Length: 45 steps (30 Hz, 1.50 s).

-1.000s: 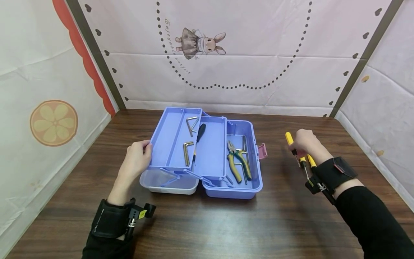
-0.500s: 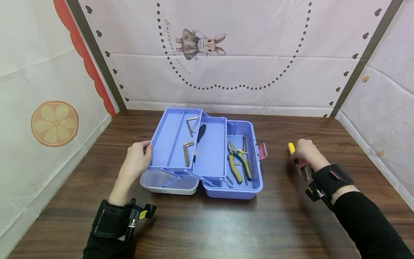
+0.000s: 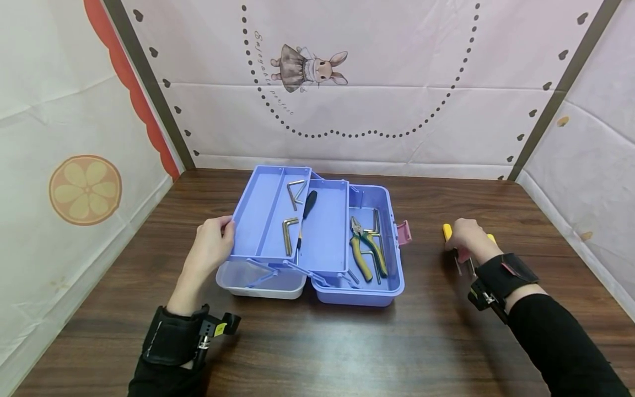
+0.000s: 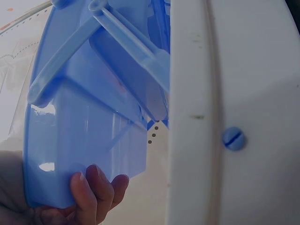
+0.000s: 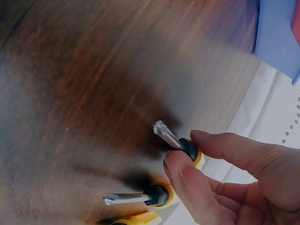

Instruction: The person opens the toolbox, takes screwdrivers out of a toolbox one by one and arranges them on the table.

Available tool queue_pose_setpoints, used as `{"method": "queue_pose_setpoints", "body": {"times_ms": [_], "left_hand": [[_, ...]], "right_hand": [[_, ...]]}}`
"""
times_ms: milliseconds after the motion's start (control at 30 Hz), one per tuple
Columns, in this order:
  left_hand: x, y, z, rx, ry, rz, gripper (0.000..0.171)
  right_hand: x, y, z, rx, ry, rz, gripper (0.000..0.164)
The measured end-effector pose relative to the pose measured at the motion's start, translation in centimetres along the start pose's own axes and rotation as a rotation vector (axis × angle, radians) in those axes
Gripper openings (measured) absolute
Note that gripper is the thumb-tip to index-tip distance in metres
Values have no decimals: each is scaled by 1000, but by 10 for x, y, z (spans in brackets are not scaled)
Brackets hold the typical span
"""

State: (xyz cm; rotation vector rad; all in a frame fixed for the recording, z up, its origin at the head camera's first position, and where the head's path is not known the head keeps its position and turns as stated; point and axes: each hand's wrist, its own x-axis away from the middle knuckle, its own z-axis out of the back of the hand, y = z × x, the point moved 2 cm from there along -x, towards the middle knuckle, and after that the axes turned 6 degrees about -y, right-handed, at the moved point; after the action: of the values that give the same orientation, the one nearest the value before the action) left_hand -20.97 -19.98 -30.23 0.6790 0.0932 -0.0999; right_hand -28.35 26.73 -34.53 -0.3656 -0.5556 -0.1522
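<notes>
A blue toolbox (image 3: 357, 298) stands with its tiers fanned out. My left hand (image 3: 210, 242) grips the left edge of its upper tray (image 3: 258, 220); in the left wrist view the fingers (image 4: 96, 192) curl under that tray. Off to the right of the box, my right hand (image 3: 468, 240) pinches a yellow-and-black screwdriver (image 5: 190, 149) near its collar, thumb and forefinger on either side. A second screwdriver (image 5: 157, 194) lies beside it, and another yellow handle (image 5: 145, 218) shows partly at the frame's bottom. The palm hides most of the handles in the head view.
Pliers (image 3: 367, 251) with green-and-yellow grips lie in the box's base among several hex keys. More hex keys (image 3: 288, 237) and a black-handled screwdriver (image 3: 309, 205) are on the trays. A pink latch (image 3: 403, 232) juts out right. The clear lid (image 3: 260, 284) lies under the upper tray.
My right hand has come down and a little nearer, with the yellow handle at its left moving along with it. The left hand and the toolbox keep their places.
</notes>
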Motion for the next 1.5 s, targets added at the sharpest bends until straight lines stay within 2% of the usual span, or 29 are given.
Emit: {"method": "queue_pose_setpoints", "body": {"times_ms": [433, 700, 967, 1100, 1400, 1500], "left_hand": [[1, 2, 2, -3, -2, 0, 34], [2, 2, 1, -2, 1, -3, 34], [1, 1, 1, 2, -4, -2, 35], [1, 2, 1, 5, -9, 0, 35], [1, 3, 2, -2, -1, -11, 34], [2, 2, 2, -1, -2, -10, 34]], "right_hand": [[4, -1, 2, 2, 31, 17, 26], [20, -11, 13, 83, 80, 60, 31], [40, -38, 23, 107, 188, 181, 30], [46, -52, 18, 100, 232, 239, 33], [58, -74, -5, 8, 263, 372, 25], [60, -78, -12, -32, 253, 383, 25]]}}
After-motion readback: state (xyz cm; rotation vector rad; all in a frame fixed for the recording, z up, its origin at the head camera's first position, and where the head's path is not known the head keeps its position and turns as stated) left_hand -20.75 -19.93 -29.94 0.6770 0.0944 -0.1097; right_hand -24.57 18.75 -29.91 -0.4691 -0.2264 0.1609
